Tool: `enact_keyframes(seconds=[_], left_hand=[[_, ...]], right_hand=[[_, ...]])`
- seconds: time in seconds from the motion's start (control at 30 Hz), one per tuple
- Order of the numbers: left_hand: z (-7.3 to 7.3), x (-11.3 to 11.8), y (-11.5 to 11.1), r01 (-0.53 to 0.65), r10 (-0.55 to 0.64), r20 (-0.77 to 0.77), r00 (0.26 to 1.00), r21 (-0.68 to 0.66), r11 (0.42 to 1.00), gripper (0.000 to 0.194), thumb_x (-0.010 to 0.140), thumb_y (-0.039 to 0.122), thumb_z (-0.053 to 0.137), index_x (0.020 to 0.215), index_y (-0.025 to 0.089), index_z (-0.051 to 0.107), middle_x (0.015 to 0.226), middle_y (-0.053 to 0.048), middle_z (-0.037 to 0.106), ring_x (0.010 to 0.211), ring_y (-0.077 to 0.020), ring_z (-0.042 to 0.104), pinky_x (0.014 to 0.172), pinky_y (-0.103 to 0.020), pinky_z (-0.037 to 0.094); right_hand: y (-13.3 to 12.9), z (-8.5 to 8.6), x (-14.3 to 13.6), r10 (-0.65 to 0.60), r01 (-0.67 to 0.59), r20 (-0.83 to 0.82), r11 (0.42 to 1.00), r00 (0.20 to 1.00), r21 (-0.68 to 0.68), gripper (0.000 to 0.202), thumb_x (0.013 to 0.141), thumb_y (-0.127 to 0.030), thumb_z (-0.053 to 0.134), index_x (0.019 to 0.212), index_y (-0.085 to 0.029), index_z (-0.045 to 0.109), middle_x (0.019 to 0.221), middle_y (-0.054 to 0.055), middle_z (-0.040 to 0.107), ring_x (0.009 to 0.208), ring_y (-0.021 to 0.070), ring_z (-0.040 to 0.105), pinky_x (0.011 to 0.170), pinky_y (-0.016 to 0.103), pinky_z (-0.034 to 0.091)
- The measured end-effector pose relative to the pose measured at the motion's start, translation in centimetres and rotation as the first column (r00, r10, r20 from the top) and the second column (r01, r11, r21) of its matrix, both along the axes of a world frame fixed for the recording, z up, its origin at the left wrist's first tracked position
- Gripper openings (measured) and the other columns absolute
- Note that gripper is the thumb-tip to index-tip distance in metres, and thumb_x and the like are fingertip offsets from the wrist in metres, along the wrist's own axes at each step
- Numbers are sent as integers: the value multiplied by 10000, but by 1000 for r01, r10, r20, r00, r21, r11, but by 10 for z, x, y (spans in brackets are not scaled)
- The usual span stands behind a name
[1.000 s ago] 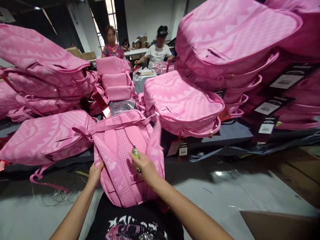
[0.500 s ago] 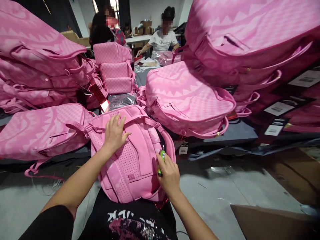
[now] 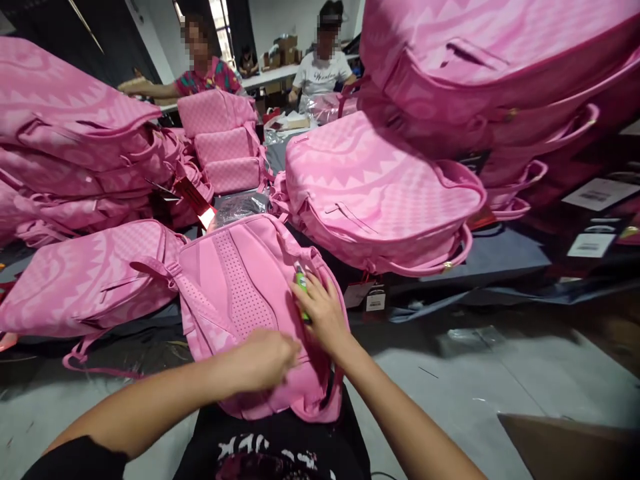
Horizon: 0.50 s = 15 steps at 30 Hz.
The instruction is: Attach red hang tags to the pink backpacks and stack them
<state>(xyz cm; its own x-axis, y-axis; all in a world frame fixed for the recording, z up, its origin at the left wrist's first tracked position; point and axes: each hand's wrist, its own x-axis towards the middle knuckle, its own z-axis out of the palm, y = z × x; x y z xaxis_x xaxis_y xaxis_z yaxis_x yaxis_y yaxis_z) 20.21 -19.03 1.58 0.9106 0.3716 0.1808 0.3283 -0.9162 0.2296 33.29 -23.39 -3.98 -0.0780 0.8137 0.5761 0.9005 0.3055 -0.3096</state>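
Observation:
A pink backpack (image 3: 250, 267) rests against my lap, its padded back panel and dotted mesh strip facing up. My right hand (image 3: 323, 313) lies over the right side of this panel, closed around a slim green tool (image 3: 302, 293) with a pale tip that points away from me. My left hand (image 3: 267, 360) hovers over or touches the lower part of the panel, fingers curled in and blurred by motion. Whatever is inside those fingers, if anything, is hidden. A shoulder strap (image 3: 155, 268) sticks out at the bag's left edge.
Pink backpacks lie at left (image 3: 100, 280) and right (image 3: 380, 200), with tall stacks behind them. Tags (image 3: 593, 245) hang at the right. Small checked pink bags (image 3: 227, 150) stand ahead. Co-workers (image 3: 323, 73) sit beyond. Cardboard (image 3: 555, 447) lies on the floor.
My left hand has come down from the bag's top to its lower middle and curled its fingers. My right hand has moved slightly up and left with the green tool. The strap across the panel has shifted aside.

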Motion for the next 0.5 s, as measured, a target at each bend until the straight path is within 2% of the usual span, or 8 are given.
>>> enact_keyframes(seconds=[0.07, 0.1, 0.13, 0.2, 0.27, 0.37, 0.43, 0.5], left_hand=[[9, -17, 43, 17, -16, -5, 1000, 71, 997, 135, 890, 158, 528, 932, 173, 656, 991, -107, 667, 920, -227, 608, 807, -380, 508], [12, -19, 64, 25, -22, -18, 1000, 164, 986, 156, 896, 174, 537, 1000, 155, 652, 1104, -132, 648, 1021, -245, 584, 881, -402, 481], [16, -17, 82, 44, -31, -56, 998, 236, 971, 183, 889, 225, 584, 1037, 138, 646, 1149, -145, 632, 1078, -265, 558, 934, -429, 447], [22, -5, 109, 81, -29, -167, 986, 317, 945, 306, 825, 365, 703, 1009, 126, 654, 1085, -138, 639, 1057, -285, 543, 949, -449, 399], [25, 9, 121, 137, -52, -270, 961, 306, 942, 376, 751, 453, 774, 921, 135, 667, 971, -104, 645, 971, -270, 544, 894, -420, 378], [22, 17, 122, 228, -152, -311, 938, 224, 948, 331, 756, 466, 773, 884, 175, 681, 964, -64, 640, 950, -239, 527, 850, -380, 341], [17, 15, 123, 253, -189, -294, 937, 195, 948, 342, 800, 525, 717, 897, 198, 686, 970, -48, 640, 949, -228, 521, 850, -378, 333], [14, 10, 131, 264, -187, -299, 936, 240, 934, 431, 845, 615, 611, 884, 193, 685, 937, -50, 640, 919, -225, 514, 850, -391, 340]], right_hand=[[-5, -23, 12, -83, 85, 67, 996, 994, -29, 699, 724, 17, 547, 1397, -168, 503, 1442, 217, 484, 1377, 390, 406, 1114, 674, 294], [-8, -32, 15, -104, 107, 70, 994, 992, -31, 729, 722, 13, 553, 1422, -173, 473, 1463, 215, 459, 1386, 382, 391, 1124, 656, 296], [-9, -37, 18, -120, 122, 60, 992, 991, -21, 743, 727, 3, 559, 1440, -177, 448, 1466, 211, 452, 1387, 371, 389, 1132, 636, 303], [-9, -43, 20, -126, 125, 20, 992, 992, 16, 735, 758, -29, 568, 1460, -179, 409, 1443, 203, 468, 1374, 345, 408, 1136, 595, 330], [-6, -44, 22, -115, 116, -14, 992, 993, 43, 710, 794, -51, 564, 1468, -187, 387, 1427, 195, 476, 1365, 324, 420, 1130, 571, 355], [-3, -46, 22, -118, 119, -30, 992, 993, 37, 682, 818, -57, 562, 1461, -205, 387, 1449, 189, 452, 1380, 319, 403, 1137, 579, 343], [-2, -49, 22, -124, 125, -38, 992, 992, 26, 660, 825, -62, 573, 1445, -208, 401, 1465, 186, 439, 1393, 319, 388, 1147, 586, 325], [-3, -51, 22, -118, 119, -43, 993, 992, 14, 632, 830, -69, 585, 1423, -211, 422, 1478, 182, 427, 1403, 316, 377, 1156, 586, 312]])
